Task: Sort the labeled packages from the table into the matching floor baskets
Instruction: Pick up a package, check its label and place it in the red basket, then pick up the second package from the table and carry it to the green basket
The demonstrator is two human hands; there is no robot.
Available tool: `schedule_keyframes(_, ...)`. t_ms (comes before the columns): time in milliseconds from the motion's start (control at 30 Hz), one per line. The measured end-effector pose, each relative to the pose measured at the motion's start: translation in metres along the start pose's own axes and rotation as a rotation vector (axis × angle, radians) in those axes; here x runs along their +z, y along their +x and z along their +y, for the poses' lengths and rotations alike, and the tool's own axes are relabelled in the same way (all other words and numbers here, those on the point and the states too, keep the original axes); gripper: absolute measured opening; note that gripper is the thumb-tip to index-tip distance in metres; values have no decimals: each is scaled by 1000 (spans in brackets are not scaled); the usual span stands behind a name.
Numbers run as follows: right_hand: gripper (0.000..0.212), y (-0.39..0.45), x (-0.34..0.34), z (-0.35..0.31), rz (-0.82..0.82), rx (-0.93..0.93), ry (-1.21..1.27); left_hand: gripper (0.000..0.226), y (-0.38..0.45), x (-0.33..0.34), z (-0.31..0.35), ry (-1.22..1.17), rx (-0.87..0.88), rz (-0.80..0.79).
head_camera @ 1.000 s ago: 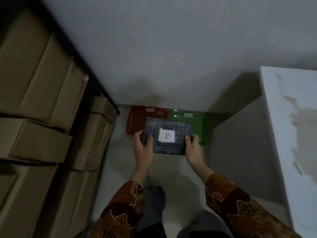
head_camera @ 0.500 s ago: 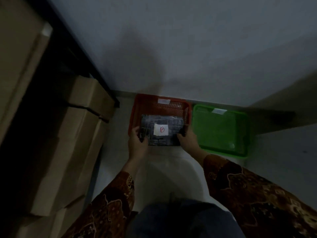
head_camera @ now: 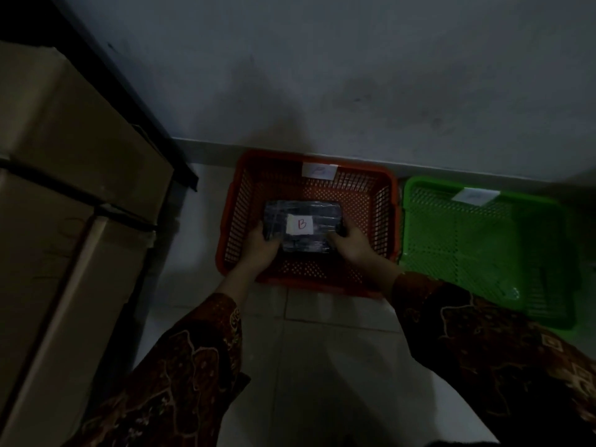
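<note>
A dark plastic-wrapped package [head_camera: 309, 210] with a white label marked "B" in red sits low inside the red basket [head_camera: 230, 221] on the floor. My left hand [head_camera: 262, 245] grips its left end and my right hand [head_camera: 351, 245] grips its right end, both reaching down into the basket. The red basket carries a white tag [head_camera: 319, 171] on its far rim. To its right stands a green basket [head_camera: 483, 240] with its own white tag [head_camera: 474, 196]; nothing shows inside it.
Stacked cardboard boxes [head_camera: 64, 195] on a dark shelf frame fill the left side. A grey wall [head_camera: 322, 75] runs right behind both baskets. Pale floor tiles [head_camera: 322, 350] lie between me and the baskets.
The view has dropped closer to the floor and the baskets look larger. Both hands have lowered the package from above the red basket's rim down into it.
</note>
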State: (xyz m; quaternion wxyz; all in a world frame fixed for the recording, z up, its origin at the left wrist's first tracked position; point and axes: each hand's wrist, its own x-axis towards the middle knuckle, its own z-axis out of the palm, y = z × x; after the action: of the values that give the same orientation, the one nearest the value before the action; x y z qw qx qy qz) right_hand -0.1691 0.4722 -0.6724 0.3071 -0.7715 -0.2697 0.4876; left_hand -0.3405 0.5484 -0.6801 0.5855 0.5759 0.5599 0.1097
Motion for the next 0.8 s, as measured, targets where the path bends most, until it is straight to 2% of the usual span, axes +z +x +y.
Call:
schedule_keyframes(167, 53, -47, -16, -22, -18, 21, -62, 33, -51, -10, 34, 119, 112, -51)
schedule_keyframes(300, 39, -132, -46, -66, 18, -91, -274, 41, -130, -27, 97, 409, 127, -63)
schedule_keyframes(467, 43, -275, -103, -131, 39, -160, -510, 35, -252, -47, 214, 790, 224, -129)
schedule_keyframes(600, 43, -406, -164, -181, 137, -123, -645, 35, -355, -47, 307, 1013, 339, -130)
schedule_keyframes(800, 41, -578, -265, -212, 394, -110, -700, 33, -487, -14, 413, 1137, 582, -129)
